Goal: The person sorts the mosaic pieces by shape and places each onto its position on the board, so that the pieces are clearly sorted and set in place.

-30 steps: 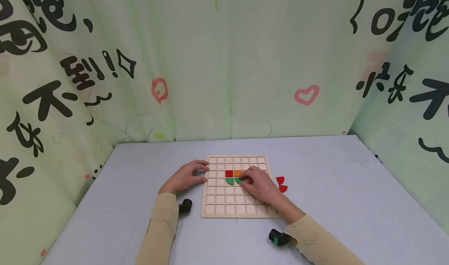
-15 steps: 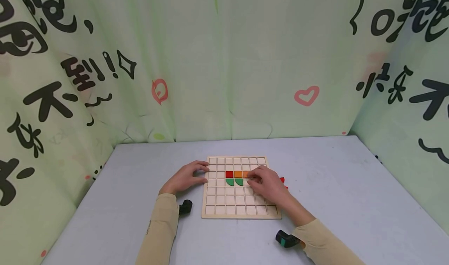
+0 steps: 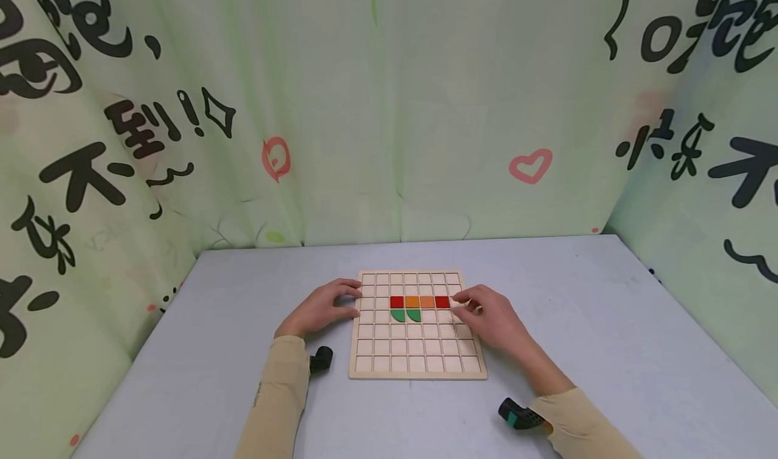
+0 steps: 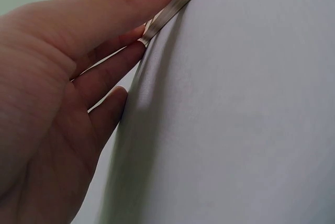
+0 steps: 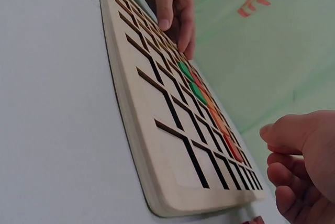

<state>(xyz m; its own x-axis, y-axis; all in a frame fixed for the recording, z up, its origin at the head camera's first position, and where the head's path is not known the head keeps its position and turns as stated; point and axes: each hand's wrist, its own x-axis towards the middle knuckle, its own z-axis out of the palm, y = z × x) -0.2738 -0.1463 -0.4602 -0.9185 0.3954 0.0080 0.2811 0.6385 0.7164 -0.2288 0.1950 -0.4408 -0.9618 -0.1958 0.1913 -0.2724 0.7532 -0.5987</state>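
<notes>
A pale wooden grid board (image 3: 419,374) lies on the table. One of its rows has a red square (image 3: 397,302), two orange squares (image 3: 419,302) and another red square (image 3: 442,302) side by side. Below the left pair sit two green quarter-round pieces (image 3: 406,316). My left hand (image 3: 325,305) rests its thumb and fingertips against the board's left edge. Over the right edge, just beside the second red square, hovers my right hand (image 3: 492,317), fingers loosely bent and no piece visible between them. Red pieces (image 5: 254,221) show at the bottom of the right wrist view.
The white table (image 3: 243,290) stretches around the board. Behind and at both sides hangs a pale green curtain (image 3: 389,108) with dark lettering. A black wrist camera (image 3: 519,414) sits at the right wrist, another black wrist camera (image 3: 321,358) at the left.
My right hand has moved right across the board, uncovering the second orange square and the right red square. It now hides the red pieces beside the board in the head view. The left hand stays put.
</notes>
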